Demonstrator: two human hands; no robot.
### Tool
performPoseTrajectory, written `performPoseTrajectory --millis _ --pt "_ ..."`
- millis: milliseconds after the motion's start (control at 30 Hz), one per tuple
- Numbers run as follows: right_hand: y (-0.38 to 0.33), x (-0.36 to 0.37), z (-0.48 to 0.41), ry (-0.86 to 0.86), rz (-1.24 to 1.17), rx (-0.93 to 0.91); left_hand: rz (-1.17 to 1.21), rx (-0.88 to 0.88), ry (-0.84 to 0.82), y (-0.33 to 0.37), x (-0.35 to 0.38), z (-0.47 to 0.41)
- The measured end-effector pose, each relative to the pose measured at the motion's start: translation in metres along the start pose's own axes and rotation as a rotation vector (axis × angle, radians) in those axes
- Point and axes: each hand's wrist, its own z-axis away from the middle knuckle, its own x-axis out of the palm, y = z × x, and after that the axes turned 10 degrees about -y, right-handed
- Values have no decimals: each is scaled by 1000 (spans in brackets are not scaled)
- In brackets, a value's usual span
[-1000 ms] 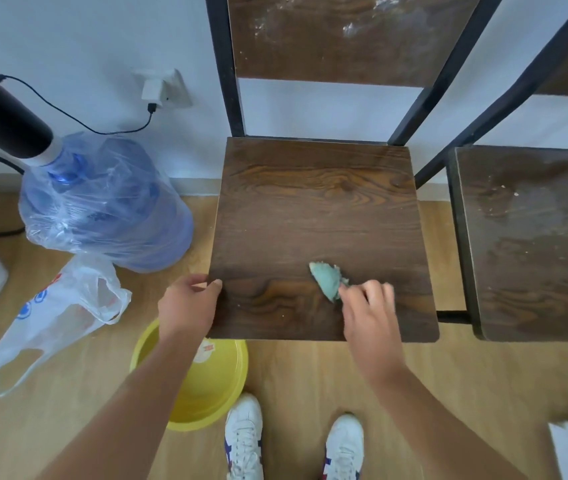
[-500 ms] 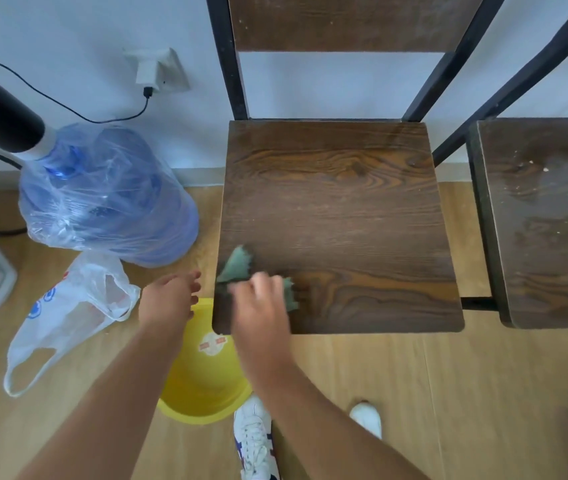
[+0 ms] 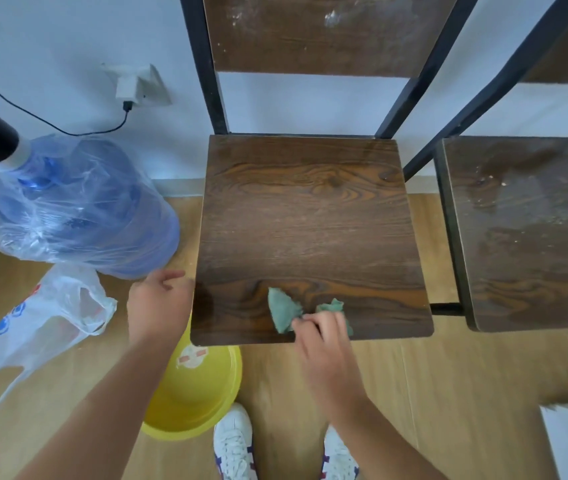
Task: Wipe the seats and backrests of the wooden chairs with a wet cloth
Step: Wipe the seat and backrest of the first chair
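Our right hand (image 3: 324, 344) pinches the green cloth (image 3: 284, 311) near the seat (image 3: 310, 220) front edge; our left hand (image 3: 158, 304), fingers loosely curled, rests at the seat's left edge.

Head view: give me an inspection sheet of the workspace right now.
Surface: middle chair seat damp-dark along the front; backrest has white smears.
Job's things: green cloth on the seat's front; second seat dusty.
Clutter: yellow basin, plastic bag, water jug.
Grips: right hand presses the cloth; left hand by the seat's left edge, empty.
Cables: black cable to wall socket.
Surroundings: wood floor, white wall.
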Motion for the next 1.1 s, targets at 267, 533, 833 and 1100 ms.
performPoseTrajectory --millis 267,533,833,1100 --pt "103 -53 30 217 73 544 -74 72 -44 0 33 17" --pt "9 -10 13 101 -46 247 71 -29 -93 -27 9 20" --pt "72 -37 16 219 31 475 136 -54 -97 -33 -4 29" --pt "39 -23 -37 296 -42 481 344 -33 -184 -23 -1 20"
